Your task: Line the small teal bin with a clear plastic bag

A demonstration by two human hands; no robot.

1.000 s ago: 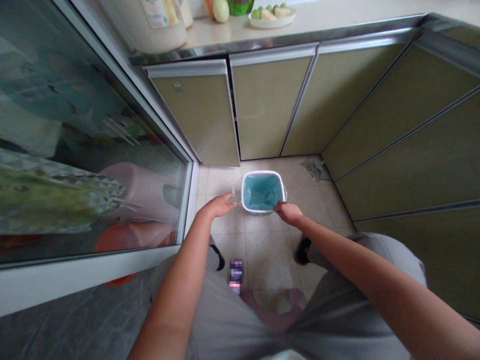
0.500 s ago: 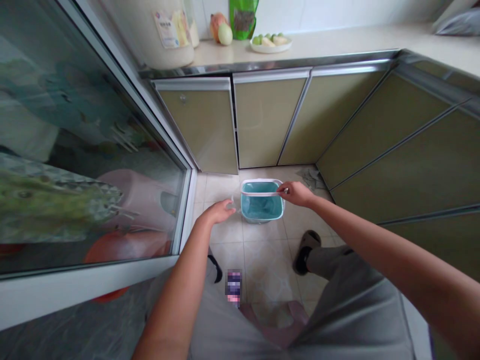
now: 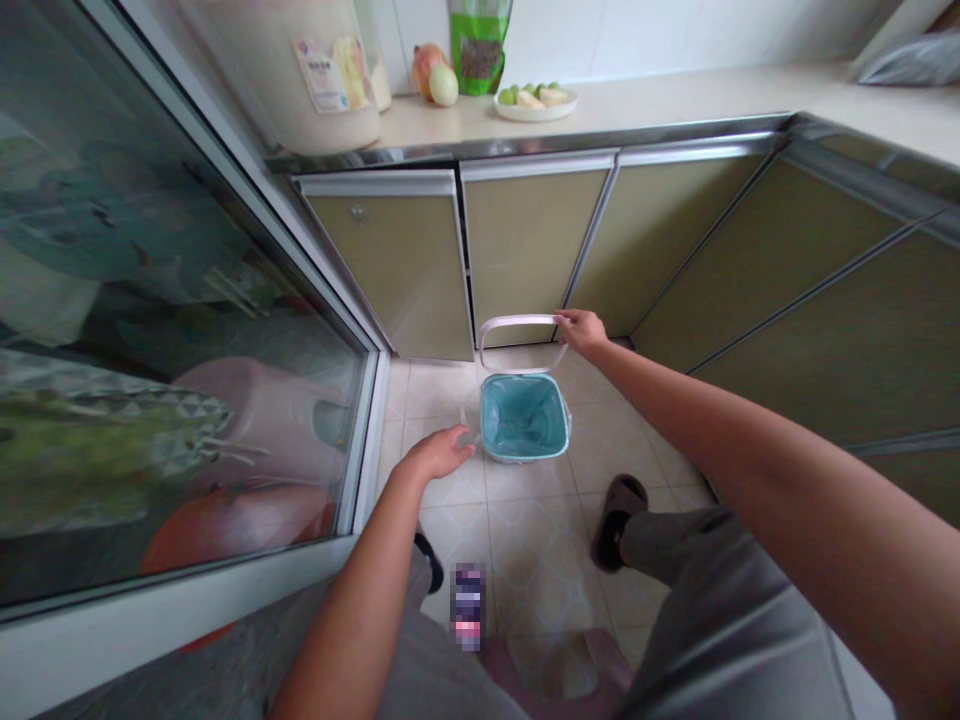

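Observation:
A teal trash bin (image 3: pixel 525 418) with a thin clear plastic bag inside stands on the floor tiles in front of me. Some of the bag hangs over the bin's outer sides. My right hand (image 3: pixel 583 332) pinches the right end of a pale pink rim ring (image 3: pixel 517 320), which stands tilted up above the bin's far edge. My left hand (image 3: pixel 442 452) is beside the bin's left side with fingers apart, close to a see-through flap of the bag; whether it touches the flap is hard to tell.
Cabinets (image 3: pixel 540 230) stand behind and to the right. On the counter (image 3: pixel 675 95) are a plate of fruit (image 3: pixel 536 105), a green pouch (image 3: pixel 480 50), onions (image 3: pixel 431 75) and a large tub (image 3: pixel 322 80). A glass door (image 3: pixel 225 330) is left. My shoe (image 3: pixel 621 520) rests on the right.
My right hand has lifted the rim ring up and away from the bin's top, uncovering its opening. The left hand stays beside the bin. The view has tilted slightly.

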